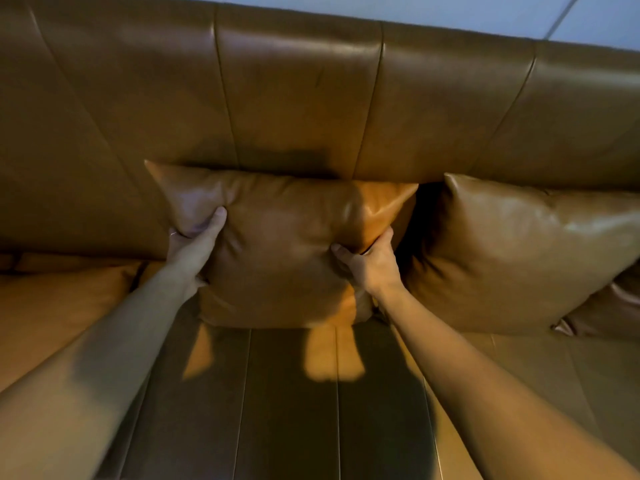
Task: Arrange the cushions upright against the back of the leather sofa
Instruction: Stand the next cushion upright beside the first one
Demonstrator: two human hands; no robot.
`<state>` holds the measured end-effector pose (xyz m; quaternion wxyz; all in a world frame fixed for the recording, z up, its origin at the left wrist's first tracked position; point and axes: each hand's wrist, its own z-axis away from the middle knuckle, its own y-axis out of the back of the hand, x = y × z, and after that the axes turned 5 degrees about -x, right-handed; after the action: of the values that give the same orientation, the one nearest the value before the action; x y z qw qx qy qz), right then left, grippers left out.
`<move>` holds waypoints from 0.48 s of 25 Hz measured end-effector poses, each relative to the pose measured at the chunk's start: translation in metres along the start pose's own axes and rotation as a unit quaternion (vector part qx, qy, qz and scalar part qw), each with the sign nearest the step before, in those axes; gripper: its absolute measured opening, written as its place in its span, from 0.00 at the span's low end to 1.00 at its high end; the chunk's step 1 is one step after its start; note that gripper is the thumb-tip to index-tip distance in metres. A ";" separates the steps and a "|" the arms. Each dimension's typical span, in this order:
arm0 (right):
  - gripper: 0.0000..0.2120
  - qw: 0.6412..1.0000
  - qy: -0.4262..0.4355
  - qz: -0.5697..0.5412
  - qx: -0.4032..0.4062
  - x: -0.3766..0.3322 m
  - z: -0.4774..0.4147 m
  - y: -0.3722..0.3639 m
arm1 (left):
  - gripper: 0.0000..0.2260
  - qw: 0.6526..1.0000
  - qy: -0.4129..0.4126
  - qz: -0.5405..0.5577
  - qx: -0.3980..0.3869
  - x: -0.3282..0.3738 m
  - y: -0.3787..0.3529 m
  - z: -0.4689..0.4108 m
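A tan leather cushion (277,251) stands upright in the middle of the view, its top edge against the sofa back (294,98). My left hand (197,244) grips its left side, thumb pressed into the front. My right hand (367,261) pinches its right side, fingers tucked behind the edge. A second tan leather cushion (512,251) leans upright against the sofa back just to the right, with a dark gap between the two.
The sofa seat (294,410) stretches below the cushions toward me. A third cushion's corner (606,317) shows at the far right, partly behind the second. A pale wall (450,12) runs above the sofa back.
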<state>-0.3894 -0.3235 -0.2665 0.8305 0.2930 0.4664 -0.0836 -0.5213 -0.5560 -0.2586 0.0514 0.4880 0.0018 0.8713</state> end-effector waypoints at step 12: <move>0.35 0.934 0.198 0.294 0.043 -0.029 0.082 -0.049 | 0.31 0.982 -0.071 -0.148 0.096 -0.024 0.073 0.053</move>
<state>-0.3664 -0.4132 -0.2301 0.6955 0.4632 0.5101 0.2038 -0.4698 -0.6332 -0.2471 0.1329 0.5455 0.1539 0.8131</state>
